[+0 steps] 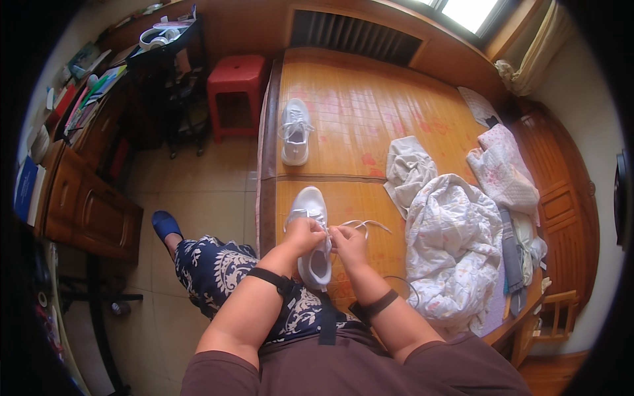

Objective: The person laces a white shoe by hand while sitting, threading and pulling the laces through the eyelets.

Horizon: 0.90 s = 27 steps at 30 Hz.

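A white sneaker (308,200) rests on the bamboo mat in front of me, its toe pointing away. Over its lacing area my left hand (305,232) is closed in a pinch on the white shoelace, its fingertips meeting those of the other hand. My right hand (348,244) also pinches the lace at the shoe's right side. A loose length of white shoelace (371,224) trails to the right across the mat. Farther off, a second white sneaker (295,135) lies with its laces threaded through. My fingers hide part of the nearer shoe's eyelets.
The bamboo mat (356,99) covers a bed. Crumpled bedding (456,247) lies on the right, with a pale cloth (409,165) and a pink quilt (505,162) beyond it. A red stool (236,86) stands past the bed's left edge, near a wooden cabinet (86,198).
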Tool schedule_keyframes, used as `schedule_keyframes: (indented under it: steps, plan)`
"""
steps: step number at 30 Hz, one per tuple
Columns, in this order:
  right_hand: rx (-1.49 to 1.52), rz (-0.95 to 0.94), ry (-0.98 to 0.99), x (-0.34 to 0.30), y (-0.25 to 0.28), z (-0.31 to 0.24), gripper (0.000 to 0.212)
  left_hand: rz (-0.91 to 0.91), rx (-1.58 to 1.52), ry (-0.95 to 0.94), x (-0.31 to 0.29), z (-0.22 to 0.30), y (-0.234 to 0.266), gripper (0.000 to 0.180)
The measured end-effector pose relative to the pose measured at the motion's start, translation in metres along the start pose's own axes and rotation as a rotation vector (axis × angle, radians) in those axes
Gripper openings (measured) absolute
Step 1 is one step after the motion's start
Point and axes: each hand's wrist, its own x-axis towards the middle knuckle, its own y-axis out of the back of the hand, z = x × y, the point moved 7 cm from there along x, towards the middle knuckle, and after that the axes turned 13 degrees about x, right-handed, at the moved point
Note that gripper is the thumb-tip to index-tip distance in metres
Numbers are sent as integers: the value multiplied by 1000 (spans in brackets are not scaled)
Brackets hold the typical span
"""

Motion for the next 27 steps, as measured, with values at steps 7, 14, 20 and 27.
schedule_keyframes:
  steps: [7, 14, 20, 27]
  plan:
    - [246, -75, -329, 7, 5, 34, 20, -6, 133, -35, -10, 23, 14, 17]
    - [183, -35, -264, 15, 9, 51, 22, 3, 448, -18, -22, 39, 29, 21]
    - [107, -54, -234, 18, 17, 50, 24, -3, 571, 0, -27, 47, 36, 24]
    - [352, 51, -298, 24, 47, 50, 24, -12, 618, 15, -29, 44, 39, 24]
